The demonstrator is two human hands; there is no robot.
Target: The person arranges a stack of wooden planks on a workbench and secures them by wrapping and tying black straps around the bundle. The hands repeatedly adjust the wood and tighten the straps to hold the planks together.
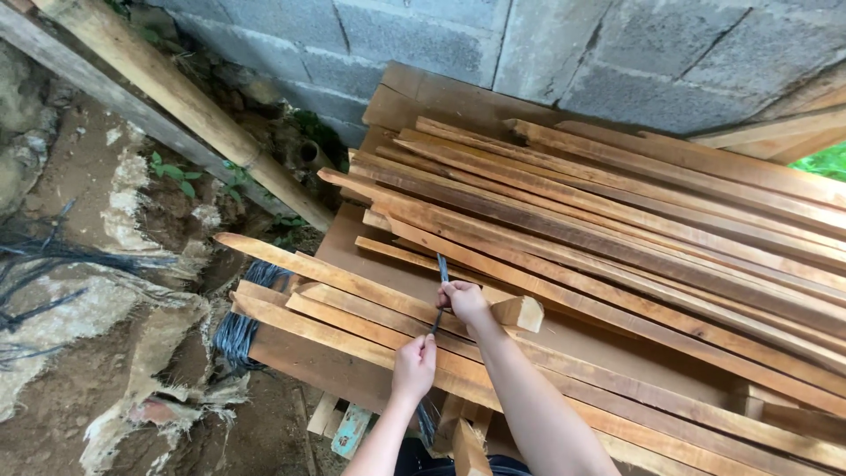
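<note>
My right hand [463,302] grips the upper part of a thin dark strip [442,268] that stands nearly upright over a stack of wooden slats [617,238]. My left hand [413,366] pinches the lower end of the same strip, just below and to the left. Both hands hover over the front slats [344,308], close to a short cut block of wood [520,313] that lies right of my right hand.
A grey concrete block wall [546,44] rises behind the stack. A long wooden pole [185,106] leans diagonally at the left. Bare earth, torn sacking [150,353] and a bundle of dark wires [238,330] lie left of the slats.
</note>
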